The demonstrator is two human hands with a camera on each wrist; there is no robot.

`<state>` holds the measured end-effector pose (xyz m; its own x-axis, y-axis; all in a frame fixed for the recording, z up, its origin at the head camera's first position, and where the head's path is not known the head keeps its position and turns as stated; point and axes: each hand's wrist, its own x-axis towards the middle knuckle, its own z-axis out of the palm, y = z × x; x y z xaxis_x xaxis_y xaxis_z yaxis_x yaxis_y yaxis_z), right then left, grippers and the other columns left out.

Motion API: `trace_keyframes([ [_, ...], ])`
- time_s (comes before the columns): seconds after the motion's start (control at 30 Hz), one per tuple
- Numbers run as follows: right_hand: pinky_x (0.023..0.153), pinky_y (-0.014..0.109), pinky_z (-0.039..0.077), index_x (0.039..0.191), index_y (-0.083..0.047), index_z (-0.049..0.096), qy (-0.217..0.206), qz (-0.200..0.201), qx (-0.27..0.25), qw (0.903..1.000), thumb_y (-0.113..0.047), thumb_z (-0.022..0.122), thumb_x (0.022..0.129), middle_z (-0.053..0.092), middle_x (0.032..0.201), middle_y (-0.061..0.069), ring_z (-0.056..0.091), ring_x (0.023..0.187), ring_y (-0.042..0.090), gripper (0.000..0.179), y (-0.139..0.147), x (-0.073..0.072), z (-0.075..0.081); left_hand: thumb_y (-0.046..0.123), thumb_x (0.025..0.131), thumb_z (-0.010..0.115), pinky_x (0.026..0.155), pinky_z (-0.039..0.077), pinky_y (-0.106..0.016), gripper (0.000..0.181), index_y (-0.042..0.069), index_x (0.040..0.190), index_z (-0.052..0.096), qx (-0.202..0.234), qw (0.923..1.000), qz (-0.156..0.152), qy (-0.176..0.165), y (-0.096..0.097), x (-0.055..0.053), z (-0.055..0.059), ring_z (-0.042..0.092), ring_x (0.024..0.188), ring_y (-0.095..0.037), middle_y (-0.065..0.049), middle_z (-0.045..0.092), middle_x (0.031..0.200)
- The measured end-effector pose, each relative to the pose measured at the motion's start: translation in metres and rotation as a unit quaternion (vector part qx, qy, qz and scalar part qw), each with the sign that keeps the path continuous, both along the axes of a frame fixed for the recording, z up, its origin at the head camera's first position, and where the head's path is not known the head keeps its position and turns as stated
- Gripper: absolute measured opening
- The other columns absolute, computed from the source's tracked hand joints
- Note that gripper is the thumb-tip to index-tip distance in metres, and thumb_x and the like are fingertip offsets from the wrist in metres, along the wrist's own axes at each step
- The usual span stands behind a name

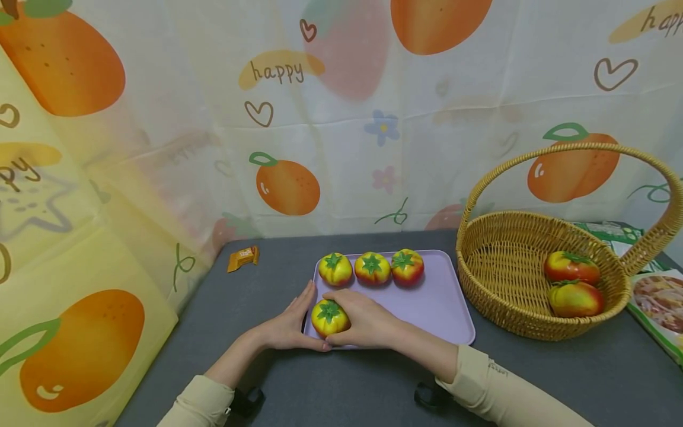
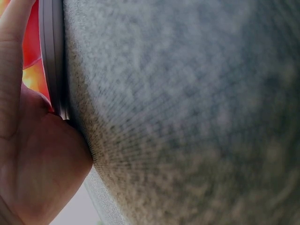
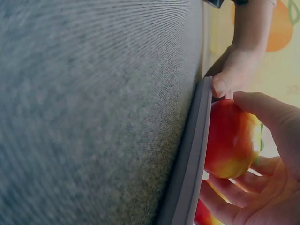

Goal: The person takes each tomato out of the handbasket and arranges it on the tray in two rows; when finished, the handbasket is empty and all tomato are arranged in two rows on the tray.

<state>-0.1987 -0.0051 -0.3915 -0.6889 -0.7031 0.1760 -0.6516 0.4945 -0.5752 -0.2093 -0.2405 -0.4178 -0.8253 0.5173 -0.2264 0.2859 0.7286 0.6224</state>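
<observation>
On the lilac tray (image 1: 427, 308), my right hand (image 1: 365, 317) curls around a yellow-and-red tomato (image 1: 329, 318) with a green star-shaped top, at the front left corner. In the right wrist view the tomato (image 3: 232, 140) sits between thumb and fingers, low over the tray rim (image 3: 192, 154). My left hand (image 1: 290, 323) lies around the tray's left front corner, its fingers straight along the side and its thumb along the front edge. Three similar tomatoes form a row at the back of the tray: a left one (image 1: 335, 270), a middle one (image 1: 372, 268) and a right one (image 1: 408, 267).
A wicker basket (image 1: 507, 290) with a tall handle stands right of the tray, holding two red-and-yellow tomatoes (image 1: 573, 268). Printed packets (image 1: 661, 302) lie beyond it. An orange-brown wrapped candy (image 1: 243, 259) lies at the back left. A fruit-print curtain (image 1: 341, 148) hangs behind the grey table (image 1: 341, 391).
</observation>
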Motion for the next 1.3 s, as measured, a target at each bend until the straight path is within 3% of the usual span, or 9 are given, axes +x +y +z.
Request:
trace_keyframes([
  [0.23,0.103,0.042,0.041,0.14,-0.005,0.048,-0.006,-0.004,-0.004,1.0,-0.035,0.079,0.081,0.054,0.134,0.008,0.052,0.115,0.02,0.073,0.001,0.001,-0.001,0.056,0.075,0.078,0.115,0.001,-0.054,0.128,0.006,0.155,-0.008,0.0,1.0,-0.006,-0.001,0.002,-0.001,0.001,-0.006,0.147,-0.033,-0.014,-0.014,0.161],
  [0.6,0.106,0.041,0.038,0.141,-0.009,0.049,-0.008,-0.043,-0.029,0.9986,-0.04,0.076,0.084,0.052,0.139,0.005,0.05,0.125,0.019,0.07,0.02,0.006,0.008,0.058,0.074,0.076,0.112,0.007,-0.062,0.126,0.009,0.156,-0.006,-0.014,0.9996,0.017,-0.017,0.004,-0.001,0.002,-0.002,0.146,-0.041,-0.011,-0.012,0.162],
  [1.07,0.097,0.044,0.046,0.137,-0.01,0.053,0.002,-0.105,-0.068,0.9922,-0.037,0.077,0.084,0.054,0.137,0.005,0.055,0.12,0.022,0.064,0.067,0.009,0.035,0.057,0.073,0.077,0.115,0.005,-0.055,0.127,0.01,0.156,-0.007,-0.015,0.9996,0.02,-0.015,0.003,0.0,0.001,-0.001,0.148,-0.034,-0.011,-0.011,0.163],
  [1.3,0.097,0.049,0.045,0.136,-0.01,0.053,0.037,-0.125,-0.081,0.9882,-0.029,0.078,0.084,0.054,0.138,0.009,0.053,0.123,0.028,0.06,0.099,0.008,0.045,0.058,0.073,0.077,0.115,0.004,-0.054,0.127,0.009,0.156,-0.007,-0.016,0.9996,0.019,-0.011,0.003,0.001,0.002,-0.001,0.148,-0.033,-0.011,-0.012,0.162],
])
